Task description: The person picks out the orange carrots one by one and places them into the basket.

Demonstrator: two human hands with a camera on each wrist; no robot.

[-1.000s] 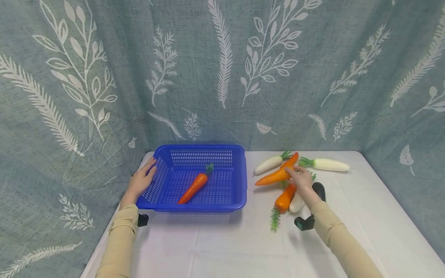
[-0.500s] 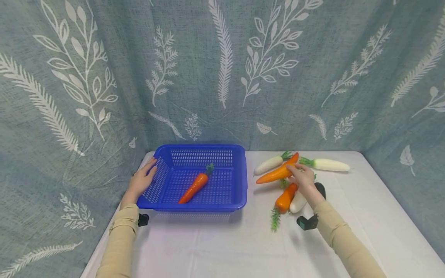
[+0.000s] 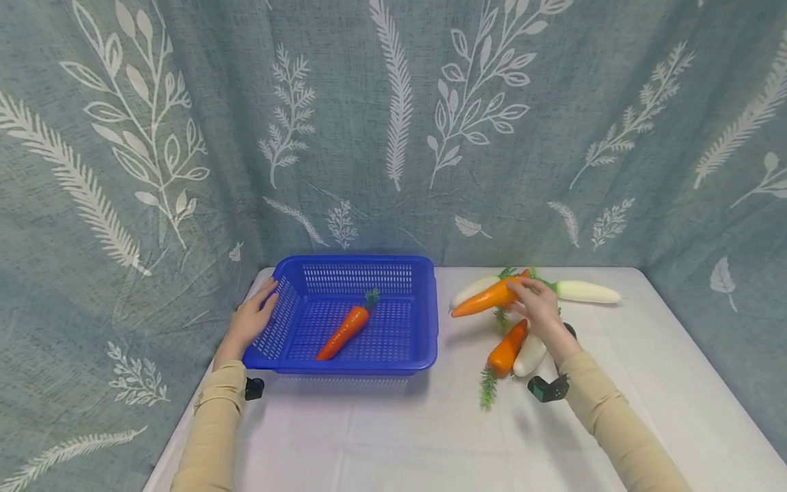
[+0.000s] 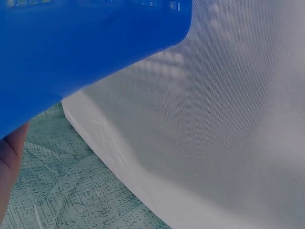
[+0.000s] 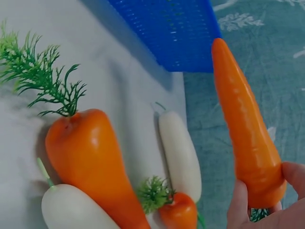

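Observation:
My right hand pinches an orange carrot near its thick leafy end, its tip pointing left. In the head view it hangs over the pile of vegetables. Below it lie a second carrot with a leafy green top and a white radish. Another carrot shows partly in the right wrist view, beside a white radish. My left hand rests on the left rim of a blue plastic basket, fingers over the edge. Inside the basket lies one orange carrot.
A long white radish with green leaves lies at the back right of the white table. A dark vegetable end peeks out behind my right wrist. A patterned green curtain hangs right behind the table.
My right hand has lifted the orange carrot slightly up and away from the pile, uncovering more of the carrot below. The left hand and the basket have stayed in place.

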